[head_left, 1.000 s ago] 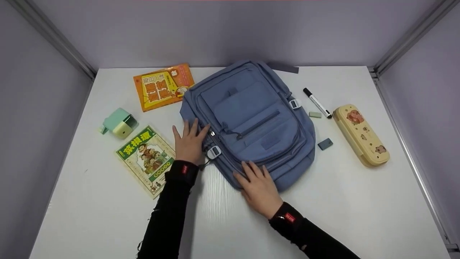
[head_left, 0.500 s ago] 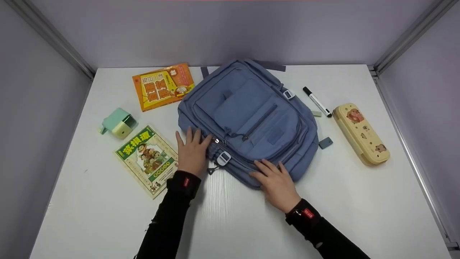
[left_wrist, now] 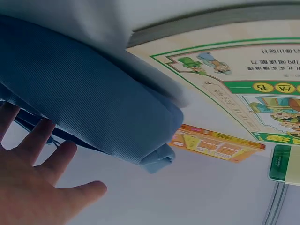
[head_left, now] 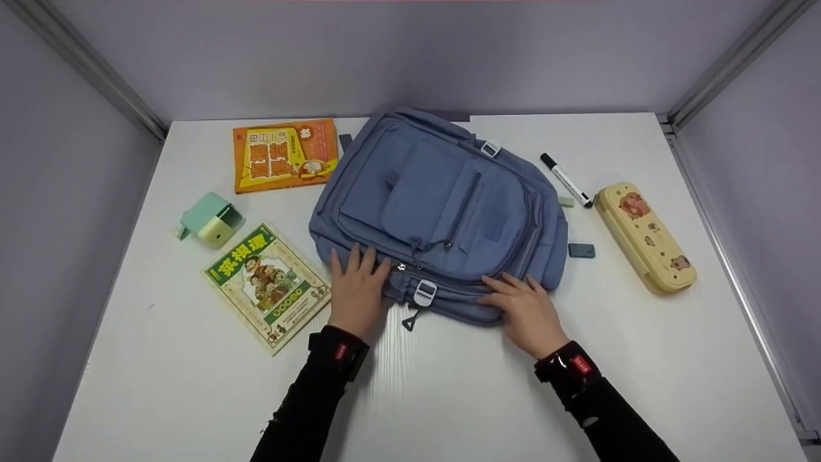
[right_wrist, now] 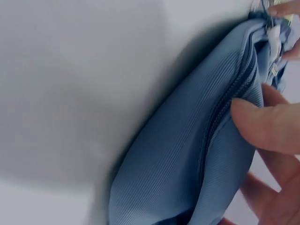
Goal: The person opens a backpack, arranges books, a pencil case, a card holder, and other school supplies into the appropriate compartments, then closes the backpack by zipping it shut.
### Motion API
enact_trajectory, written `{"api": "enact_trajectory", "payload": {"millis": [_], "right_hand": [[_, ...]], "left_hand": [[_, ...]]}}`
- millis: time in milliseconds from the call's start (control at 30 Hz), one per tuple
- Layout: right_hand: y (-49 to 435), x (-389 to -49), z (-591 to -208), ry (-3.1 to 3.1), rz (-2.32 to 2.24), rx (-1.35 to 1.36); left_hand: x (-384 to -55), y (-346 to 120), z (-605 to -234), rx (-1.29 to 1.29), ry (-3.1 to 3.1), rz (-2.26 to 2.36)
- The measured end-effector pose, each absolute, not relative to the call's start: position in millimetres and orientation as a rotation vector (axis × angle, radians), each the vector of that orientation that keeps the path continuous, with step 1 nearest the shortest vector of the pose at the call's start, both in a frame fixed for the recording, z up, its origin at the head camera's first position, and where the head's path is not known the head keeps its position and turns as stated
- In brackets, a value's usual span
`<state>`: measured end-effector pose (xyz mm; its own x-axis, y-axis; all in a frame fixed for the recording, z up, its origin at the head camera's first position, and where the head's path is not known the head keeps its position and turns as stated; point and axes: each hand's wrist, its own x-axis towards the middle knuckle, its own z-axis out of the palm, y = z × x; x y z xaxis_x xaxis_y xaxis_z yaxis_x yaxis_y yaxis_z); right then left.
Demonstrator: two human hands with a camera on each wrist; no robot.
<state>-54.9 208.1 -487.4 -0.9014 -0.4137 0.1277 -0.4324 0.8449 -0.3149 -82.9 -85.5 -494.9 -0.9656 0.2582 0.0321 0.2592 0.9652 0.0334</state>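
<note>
A blue backpack lies front side up on the table, its zips and white buckles showing. My left hand rests at its near left side, fingers spread and fairly straight on the fabric beside a zip pull. In the left wrist view, those fingertips touch the bag's edge. My right hand lies on the lower near edge, fingers extended over the top. The right wrist view shows the thumb against the fabric beside the zip, with the other fingers partly hidden behind the bag. A triangular zip pull hangs onto the table between both hands.
Left of the bag are a green-bordered book, an orange book and a green-yellow pencil sharpener. On the right are a marker, a yellow pencil case, a teal block and a partly hidden pale green block.
The backpack has turned counterclockwise, its top swinging left and its bottom right. Both hands moved right, the right one farther and upward. The orange book shifted slightly left and turned.
</note>
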Motion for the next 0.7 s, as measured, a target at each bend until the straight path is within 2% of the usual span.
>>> {"api": "enact_trajectory", "payload": {"millis": [233, 700], "right_hand": [[220, -73, -486, -2.987, 0.532, 0.615], [236, -116, -491, -2.943, 0.501, 0.667]], "left_hand": [[-75, -76, -495, -0.433, -3.074, -0.078], [-75, -61, -493, -0.417, -3.076, -0.226]]}}
